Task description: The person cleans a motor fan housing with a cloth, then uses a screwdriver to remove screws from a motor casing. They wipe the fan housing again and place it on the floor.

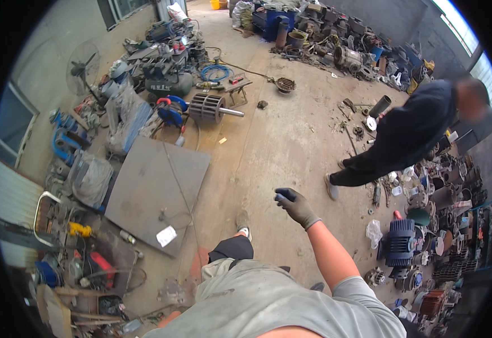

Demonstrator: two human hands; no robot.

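Note:
My right hand, in a grey work glove with dark fingertips, is held out over the bare concrete floor. Its fingers are loosely curled, and whether something small is between them is too unclear to tell. My left hand is out of view; only a bit of the forearm shows beside my grey shirt. Ahead of me on the left lies a large steel plate with a white sheet of paper on it. Past the plate is a finned rotor with a shaft.
Another person in dark clothes stands bent over on the right. Beside them are heaped machine parts and a blue electric motor. An air compressor, a cable reel and a small stand line the left. A drain-like grate lies farther ahead.

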